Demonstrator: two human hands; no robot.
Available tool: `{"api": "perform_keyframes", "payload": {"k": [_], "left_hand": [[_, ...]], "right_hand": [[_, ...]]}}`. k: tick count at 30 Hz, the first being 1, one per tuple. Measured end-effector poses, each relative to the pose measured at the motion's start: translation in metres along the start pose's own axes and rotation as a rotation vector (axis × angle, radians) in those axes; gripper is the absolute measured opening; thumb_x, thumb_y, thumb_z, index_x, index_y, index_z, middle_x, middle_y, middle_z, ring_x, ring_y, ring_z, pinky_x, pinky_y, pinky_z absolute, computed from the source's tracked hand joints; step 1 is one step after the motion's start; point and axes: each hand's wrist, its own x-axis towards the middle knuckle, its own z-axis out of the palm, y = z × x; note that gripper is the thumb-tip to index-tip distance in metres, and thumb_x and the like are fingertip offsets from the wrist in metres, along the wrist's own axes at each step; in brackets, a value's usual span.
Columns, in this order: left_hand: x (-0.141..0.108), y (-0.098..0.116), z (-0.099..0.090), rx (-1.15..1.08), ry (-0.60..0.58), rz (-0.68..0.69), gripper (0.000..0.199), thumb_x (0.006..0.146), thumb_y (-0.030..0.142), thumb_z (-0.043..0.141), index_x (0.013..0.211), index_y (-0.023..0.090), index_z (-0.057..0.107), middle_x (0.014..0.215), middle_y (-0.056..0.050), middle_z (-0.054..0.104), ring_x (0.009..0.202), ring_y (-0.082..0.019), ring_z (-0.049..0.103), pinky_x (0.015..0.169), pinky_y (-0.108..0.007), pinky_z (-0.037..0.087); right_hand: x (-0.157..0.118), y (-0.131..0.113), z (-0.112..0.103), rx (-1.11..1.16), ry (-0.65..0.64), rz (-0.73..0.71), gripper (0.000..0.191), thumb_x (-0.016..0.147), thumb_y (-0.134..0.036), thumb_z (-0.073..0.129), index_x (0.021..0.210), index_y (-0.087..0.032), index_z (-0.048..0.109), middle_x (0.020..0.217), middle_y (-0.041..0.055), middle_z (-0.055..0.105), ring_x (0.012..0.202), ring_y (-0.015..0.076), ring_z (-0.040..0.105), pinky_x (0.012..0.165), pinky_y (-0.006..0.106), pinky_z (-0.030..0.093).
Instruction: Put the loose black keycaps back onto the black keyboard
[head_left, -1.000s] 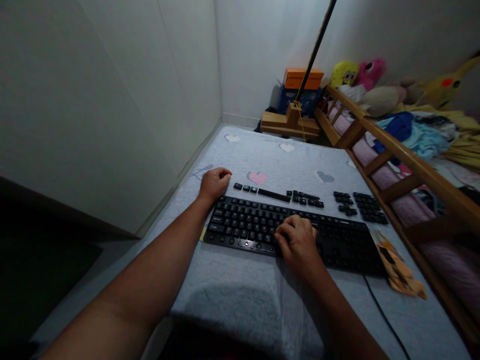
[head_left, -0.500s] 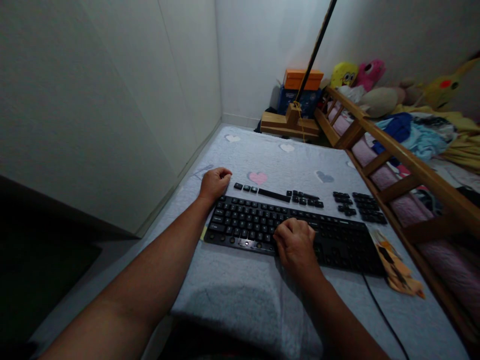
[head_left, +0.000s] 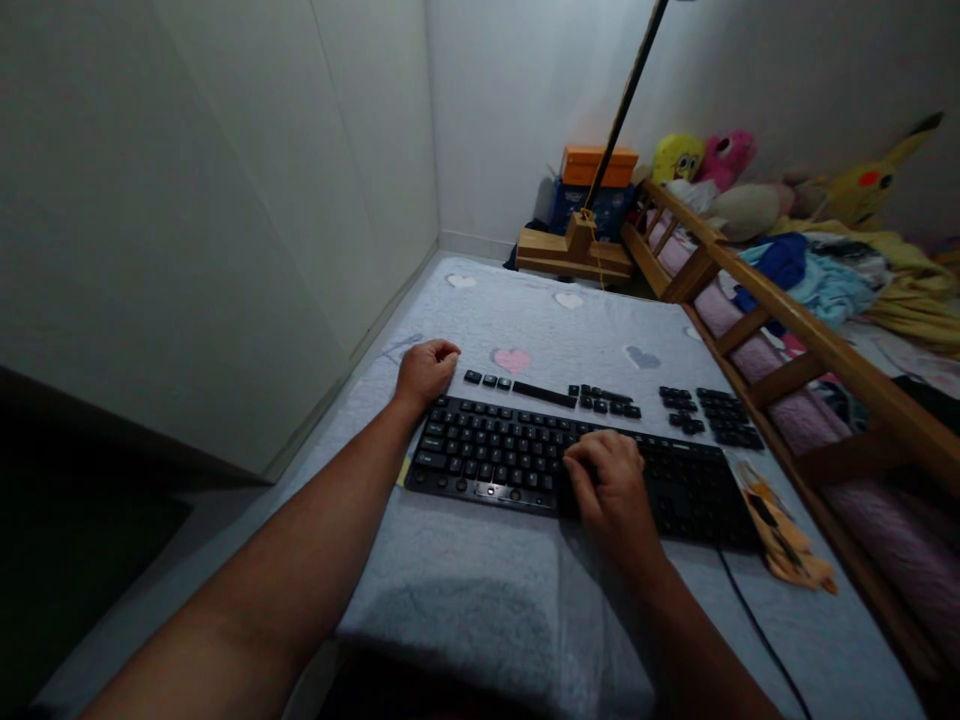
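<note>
A black keyboard lies on a blue cloth with heart shapes; its bottom row at the left and its right part lack keycaps. Over the middle of the keyboard is my right hand, thumb and fingers pinched; what they hold, if anything, is hidden. My left hand rests closed on the cloth at the keyboard's top left corner, its fingertips turned away. Behind the keyboard lie a long black spacebar, several loose keycaps and, farther right, more rows of keycaps.
An orange cloth item lies right of the keyboard, near a black cable. A wooden bed rail runs along the right. A wooden stand and an orange box are at the back; a pale panel rises on the left.
My right hand has moved slightly right over the keyboard, uncovering some keys. My left hand keeps its place by the corner. The camera view has shifted slightly.
</note>
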Motion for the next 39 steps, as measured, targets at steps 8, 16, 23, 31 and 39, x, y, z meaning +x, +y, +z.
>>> {"api": "perform_keyframes", "payload": {"k": [8, 16, 23, 31, 39], "left_hand": [[0.000, 0.001, 0.000, -0.003, 0.003, -0.007, 0.021, 0.074, 0.028, 0.058, 0.082, 0.020, 0.075, 0.084, -0.004, 0.077, 0.076, -0.020, 0.067, 0.077, -0.031, 0.051], [0.000, 0.000, 0.000, -0.011, -0.002, 0.002, 0.021, 0.076, 0.029, 0.057, 0.081, 0.019, 0.075, 0.081, -0.005, 0.076, 0.076, -0.020, 0.067, 0.077, -0.031, 0.051], [0.002, -0.002, 0.001, -0.004, -0.009, 0.009, 0.024, 0.077, 0.031, 0.057, 0.084, 0.018, 0.075, 0.082, -0.006, 0.076, 0.076, -0.021, 0.067, 0.078, -0.032, 0.051], [0.001, -0.001, 0.000, 0.006, -0.011, 0.002, 0.025, 0.076, 0.030, 0.057, 0.086, 0.017, 0.076, 0.083, -0.006, 0.076, 0.077, -0.020, 0.067, 0.078, -0.031, 0.051], [0.001, -0.001, 0.000, 0.007, -0.008, 0.000, 0.025, 0.077, 0.030, 0.057, 0.086, 0.017, 0.076, 0.084, -0.006, 0.076, 0.077, -0.021, 0.067, 0.078, -0.032, 0.051]], "right_hand": [[0.069, 0.041, -0.021, -0.233, -0.064, 0.052, 0.013, 0.086, -0.018, 0.061, 0.088, -0.023, 0.074, 0.097, 0.0078, 0.068, 0.097, 0.0276, 0.053, 0.081, 0.039, 0.034], [0.131, 0.073, -0.001, -0.385, -0.299, 0.095, 0.015, 0.080, -0.017, 0.071, 0.088, -0.027, 0.080, 0.100, 0.0099, 0.068, 0.097, 0.0293, 0.051, 0.076, 0.038, 0.032], [0.142, 0.074, 0.007, -0.480, -0.412, 0.102, 0.015, 0.080, -0.021, 0.072, 0.090, -0.028, 0.081, 0.104, 0.0115, 0.067, 0.101, 0.0315, 0.051, 0.078, 0.041, 0.036], [0.150, 0.073, 0.010, -0.471, -0.459, 0.115, 0.014, 0.079, -0.020, 0.073, 0.086, -0.026, 0.082, 0.103, 0.0126, 0.069, 0.102, 0.0327, 0.053, 0.079, 0.041, 0.039], [0.131, 0.056, -0.025, -0.176, -0.316, -0.009, 0.012, 0.083, -0.015, 0.067, 0.085, -0.022, 0.077, 0.098, 0.0073, 0.071, 0.095, 0.0241, 0.060, 0.088, 0.039, 0.043]]}}
